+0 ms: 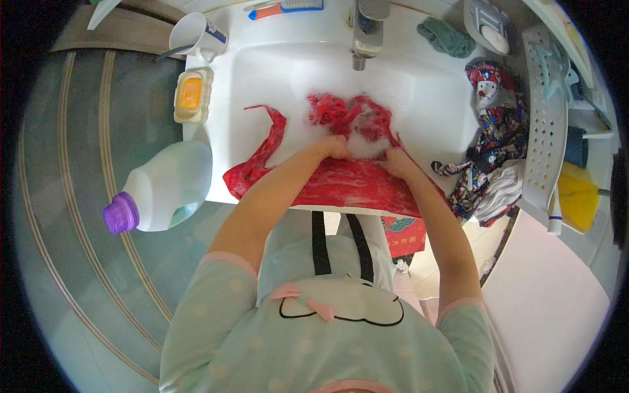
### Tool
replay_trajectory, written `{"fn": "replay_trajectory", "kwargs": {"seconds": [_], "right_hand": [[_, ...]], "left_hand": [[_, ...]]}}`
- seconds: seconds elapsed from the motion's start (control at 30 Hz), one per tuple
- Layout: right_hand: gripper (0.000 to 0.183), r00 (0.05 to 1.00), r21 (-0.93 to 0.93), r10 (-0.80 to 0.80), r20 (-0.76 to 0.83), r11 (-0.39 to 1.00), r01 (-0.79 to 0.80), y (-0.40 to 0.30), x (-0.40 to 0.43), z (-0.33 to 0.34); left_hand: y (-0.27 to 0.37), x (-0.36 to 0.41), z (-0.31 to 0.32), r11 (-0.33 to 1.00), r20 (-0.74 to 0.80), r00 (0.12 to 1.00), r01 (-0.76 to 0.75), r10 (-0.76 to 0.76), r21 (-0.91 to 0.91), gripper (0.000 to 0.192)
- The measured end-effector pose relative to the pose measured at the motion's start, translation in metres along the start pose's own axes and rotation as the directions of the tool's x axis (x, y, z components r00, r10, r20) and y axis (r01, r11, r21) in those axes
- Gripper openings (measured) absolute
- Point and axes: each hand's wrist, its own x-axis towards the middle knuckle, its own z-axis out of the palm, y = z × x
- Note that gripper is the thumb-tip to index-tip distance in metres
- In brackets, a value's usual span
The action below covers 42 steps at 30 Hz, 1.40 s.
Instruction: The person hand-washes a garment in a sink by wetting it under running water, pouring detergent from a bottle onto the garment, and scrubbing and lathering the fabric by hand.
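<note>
A wet red garment (358, 186) is draped over the front rim of a white washbasin (427, 98). One narrow strip of it trails up the left side, and a bunched part lies in the bowl among white suds (366, 146). My left hand (336, 146) is closed on the cloth near the middle of the basin. A short way to the right, my right hand (399, 162) grips the same garment beside its taut right edge. Foam and folds sit between the two hands; the fingertips are partly hidden.
A metal faucet (367, 32) overhangs the bowl. Left stand a white mug (194, 37), an orange soap bar (190, 93) and a purple-capped jug (167, 189). Patterned fabric (501, 127) heaps on the right rim, below a green cloth (444, 37). A brush (290, 7) lies behind.
</note>
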Motion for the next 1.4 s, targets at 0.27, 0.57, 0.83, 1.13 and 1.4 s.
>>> {"fn": "replay_trajectory", "kwargs": {"seconds": [0.27, 0.57, 0.83, 1.13, 1.4], "right_hand": [[0.046, 0.947, 0.234, 0.095, 0.307, 0.957, -0.172, -0.005, -0.002, -0.042], [0.041, 0.992, 0.987, -0.034, 0.121, 0.115, -0.116, -0.024, -0.034, -0.069], [0.025, 0.999, 0.930, 0.014, -0.037, 0.366, 0.029, -0.027, -0.033, -0.060], [0.020, 0.992, 0.900, 0.125, 0.003, 0.431, -0.057, -0.025, -0.031, -0.045], [0.014, 0.894, 0.790, 0.148, -0.424, 0.543, 0.285, -0.032, -0.033, -0.036]], "left_hand": [[-0.015, -0.039, -0.007, 0.820, -0.312, 0.928, -0.336, 0.204, -0.464, 0.048], [-0.010, -0.102, -0.057, 0.863, -0.246, 0.890, -0.441, 0.384, -0.247, 0.042], [-0.027, -0.086, -0.037, 0.644, -0.394, 0.614, -0.761, 0.684, -0.070, 0.034], [-0.043, -0.057, -0.014, 0.874, -0.200, 0.852, -0.483, 0.483, 0.055, 0.032], [-0.002, -0.115, -0.042, 0.679, -0.453, 0.755, -0.641, 0.473, -0.359, 0.023]]}}
